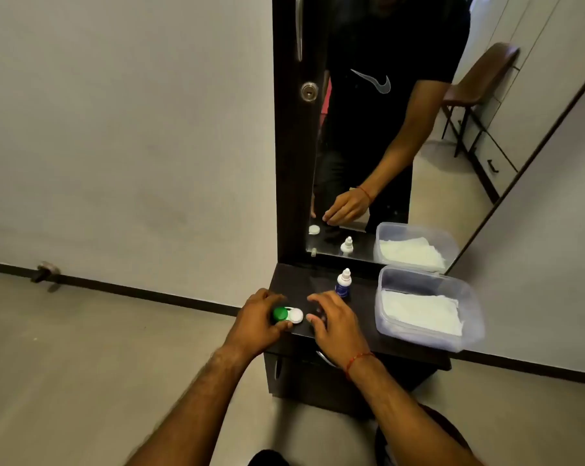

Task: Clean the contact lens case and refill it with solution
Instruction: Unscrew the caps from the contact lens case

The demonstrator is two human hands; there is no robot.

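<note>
The left hand (257,319) grips the contact lens case (288,315), one green and one white cap, at the dark surface's (304,280) left edge. The right hand (334,322) hovers beside it, fingers spread, seemingly empty.

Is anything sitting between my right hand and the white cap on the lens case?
Nothing visible. Only bare shelf separates the right hand from the white cap; the solution bottle stands behind the hand, out of the way.
</note>
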